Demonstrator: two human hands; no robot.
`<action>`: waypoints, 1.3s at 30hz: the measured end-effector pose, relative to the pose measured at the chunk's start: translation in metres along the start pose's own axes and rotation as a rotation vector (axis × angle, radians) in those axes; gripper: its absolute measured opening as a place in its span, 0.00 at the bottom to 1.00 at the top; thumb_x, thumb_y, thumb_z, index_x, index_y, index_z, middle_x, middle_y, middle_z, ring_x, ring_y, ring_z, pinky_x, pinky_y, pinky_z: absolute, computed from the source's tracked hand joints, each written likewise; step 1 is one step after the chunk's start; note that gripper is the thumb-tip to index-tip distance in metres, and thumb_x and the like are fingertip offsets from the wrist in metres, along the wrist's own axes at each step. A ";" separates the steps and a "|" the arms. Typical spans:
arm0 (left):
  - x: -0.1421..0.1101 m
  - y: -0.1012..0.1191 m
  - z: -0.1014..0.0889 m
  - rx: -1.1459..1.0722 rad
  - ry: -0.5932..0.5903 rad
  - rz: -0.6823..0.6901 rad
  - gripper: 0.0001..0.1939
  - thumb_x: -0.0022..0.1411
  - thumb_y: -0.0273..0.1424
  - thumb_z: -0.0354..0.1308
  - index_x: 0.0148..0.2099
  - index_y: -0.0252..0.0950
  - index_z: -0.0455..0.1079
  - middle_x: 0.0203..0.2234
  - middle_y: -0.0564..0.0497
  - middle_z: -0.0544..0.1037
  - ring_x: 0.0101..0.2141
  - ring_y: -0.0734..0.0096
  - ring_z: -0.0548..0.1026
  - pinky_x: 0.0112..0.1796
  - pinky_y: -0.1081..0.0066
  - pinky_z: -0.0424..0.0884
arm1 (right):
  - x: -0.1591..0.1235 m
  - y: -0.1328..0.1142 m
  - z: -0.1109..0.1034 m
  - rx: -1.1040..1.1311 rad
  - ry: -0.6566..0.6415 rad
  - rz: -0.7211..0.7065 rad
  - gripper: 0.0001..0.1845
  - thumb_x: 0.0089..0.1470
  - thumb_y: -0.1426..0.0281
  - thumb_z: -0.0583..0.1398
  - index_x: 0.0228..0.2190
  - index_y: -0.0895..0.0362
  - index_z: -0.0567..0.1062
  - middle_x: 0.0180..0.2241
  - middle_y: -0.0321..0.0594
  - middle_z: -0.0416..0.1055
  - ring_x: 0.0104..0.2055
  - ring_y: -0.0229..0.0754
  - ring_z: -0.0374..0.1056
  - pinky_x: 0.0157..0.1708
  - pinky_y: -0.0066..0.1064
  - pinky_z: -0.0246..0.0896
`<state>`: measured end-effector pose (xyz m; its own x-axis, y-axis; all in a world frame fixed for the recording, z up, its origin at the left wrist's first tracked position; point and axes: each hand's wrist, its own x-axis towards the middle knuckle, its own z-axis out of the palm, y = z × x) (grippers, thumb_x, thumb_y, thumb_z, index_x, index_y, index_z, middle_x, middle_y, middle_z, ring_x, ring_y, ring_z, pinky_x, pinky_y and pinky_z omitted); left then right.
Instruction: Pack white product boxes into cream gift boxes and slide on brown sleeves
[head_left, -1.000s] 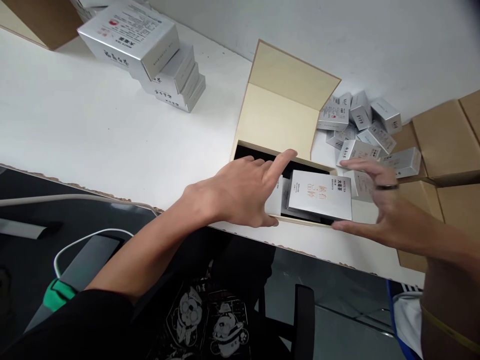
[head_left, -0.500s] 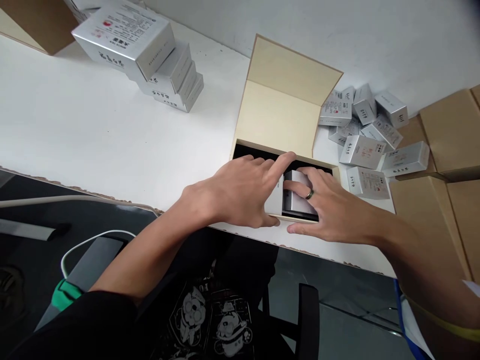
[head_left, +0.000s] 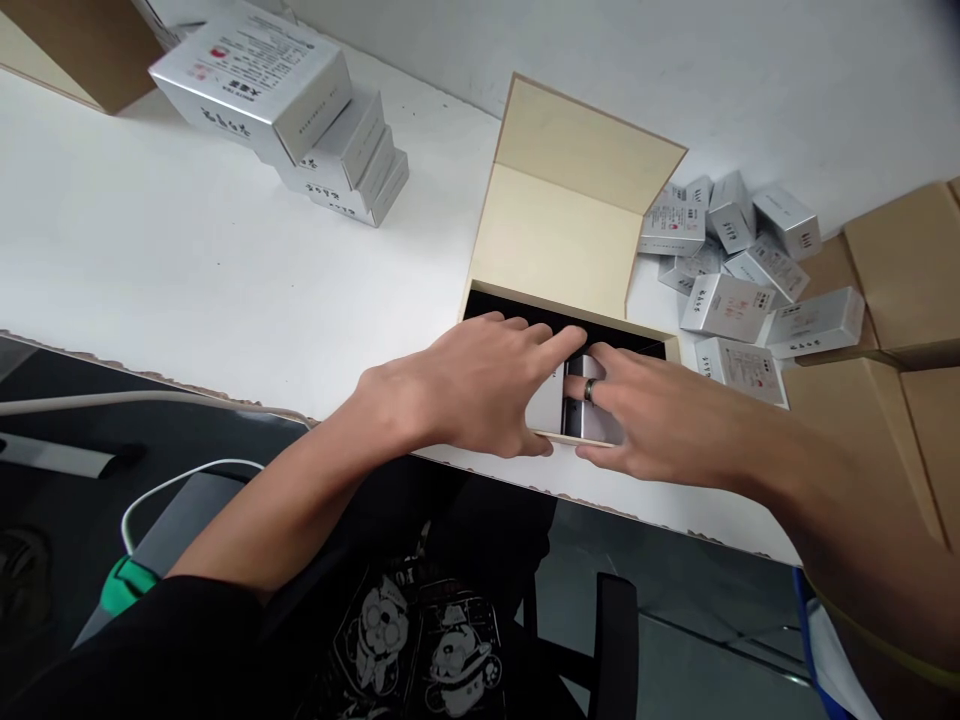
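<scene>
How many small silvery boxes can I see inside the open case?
2: one box under the left hand, another under the right hand. More may be hidden beneath them.

"WHITE TEA" on upper-L silver bx point(head_left: 251, 75), other txt too sm. to read

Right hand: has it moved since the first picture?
Yes, the right hand has moved left, from the right end of the open box toward its middle.

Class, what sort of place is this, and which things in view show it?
Probably a packing workstation: an open hinged-lid box stands on a white table, with silver cartons heaped beside it and brown cardboard boxes at the right.
</scene>
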<state>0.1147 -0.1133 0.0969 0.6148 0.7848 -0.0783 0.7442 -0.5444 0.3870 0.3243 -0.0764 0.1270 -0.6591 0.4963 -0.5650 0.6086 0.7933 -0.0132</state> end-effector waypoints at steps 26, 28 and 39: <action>0.000 0.007 -0.015 0.097 -0.125 0.151 0.22 0.62 0.39 0.68 0.54 0.36 0.72 0.46 0.42 0.72 0.47 0.52 0.70 0.47 0.59 0.66 | -0.013 -0.001 0.028 0.316 0.158 -0.051 0.14 0.61 0.55 0.59 0.35 0.53 0.76 0.46 0.45 0.62 0.48 0.54 0.62 0.45 0.50 0.66; -0.003 0.002 -0.014 0.002 -0.054 0.165 0.25 0.59 0.41 0.72 0.53 0.35 0.71 0.47 0.42 0.71 0.48 0.52 0.69 0.47 0.61 0.66 | -0.012 -0.001 0.028 0.334 0.169 -0.040 0.14 0.60 0.56 0.60 0.39 0.52 0.77 0.47 0.45 0.63 0.50 0.55 0.63 0.47 0.51 0.66; -0.017 -0.019 -0.023 -0.324 0.047 0.142 0.30 0.62 0.48 0.70 0.60 0.43 0.66 0.54 0.47 0.72 0.51 0.59 0.72 0.45 0.68 0.69 | -0.008 -0.004 0.023 0.321 0.149 -0.012 0.24 0.60 0.52 0.60 0.50 0.54 0.79 0.57 0.52 0.61 0.57 0.62 0.61 0.56 0.58 0.62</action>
<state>0.0845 -0.1094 0.1125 0.6878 0.7250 0.0368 0.5263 -0.5329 0.6626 0.3375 -0.0922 0.1127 -0.7098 0.5522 -0.4373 0.6926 0.6601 -0.2907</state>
